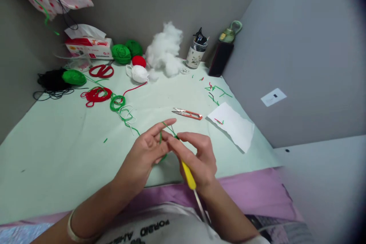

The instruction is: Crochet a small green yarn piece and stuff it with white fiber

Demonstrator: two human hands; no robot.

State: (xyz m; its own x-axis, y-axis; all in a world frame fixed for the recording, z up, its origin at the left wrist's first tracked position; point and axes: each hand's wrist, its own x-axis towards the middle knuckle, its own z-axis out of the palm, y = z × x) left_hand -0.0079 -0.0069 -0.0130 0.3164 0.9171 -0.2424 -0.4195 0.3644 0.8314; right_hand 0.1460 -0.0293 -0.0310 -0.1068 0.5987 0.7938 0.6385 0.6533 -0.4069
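Pinching yellow-handled tool (189, 175) in right grip (201, 158), green yarn (160, 137) in left grip (146, 151), dark items (200, 38) inside 1 jar (195, 56)

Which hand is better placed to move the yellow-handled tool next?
Probably the right hand: it already grips the yellow-handled tool, with the thin metal tip pointing away from the body. The left hand seems better kept on the green yarn, which runs over its fingers.

Just beyond the grip on the hook (188, 175), snips (187, 113) on the table (71, 167); rightward, paper (236, 127); leftward and beyond, yarn coils (96, 95); farthest behind, stuffing (166, 49) between yarn balls (121, 53) and cup (196, 56).
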